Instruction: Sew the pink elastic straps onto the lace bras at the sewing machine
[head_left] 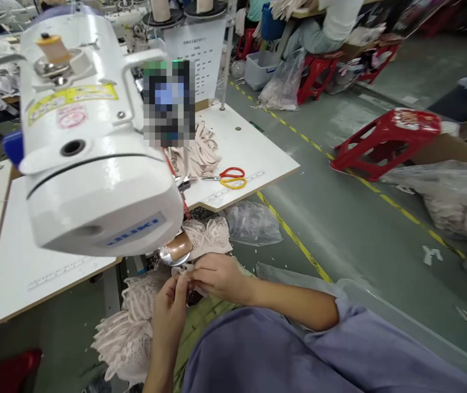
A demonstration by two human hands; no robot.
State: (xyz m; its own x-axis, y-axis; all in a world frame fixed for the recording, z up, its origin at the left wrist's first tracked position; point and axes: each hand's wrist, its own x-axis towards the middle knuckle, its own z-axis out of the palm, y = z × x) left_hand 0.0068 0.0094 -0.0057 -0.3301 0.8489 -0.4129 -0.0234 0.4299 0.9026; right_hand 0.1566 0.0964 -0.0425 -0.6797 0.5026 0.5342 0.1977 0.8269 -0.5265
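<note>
My left hand and my right hand meet just below the sewing machine. Fingers on both are pinched together on a small pale piece of fabric, partly hidden by the fingertips. Whether it joins onto a larger garment I cannot tell. Right behind my right hand, a beige lace bra lies by the machine's narrow arm. A bunch of similar lace bras hangs in a heap beside my left wrist.
On the white table lie scissors with red and yellow handles and a pile of beige straps. A clear plastic bag is below the table edge. To the right, a red stool leans over; another person sits farther back.
</note>
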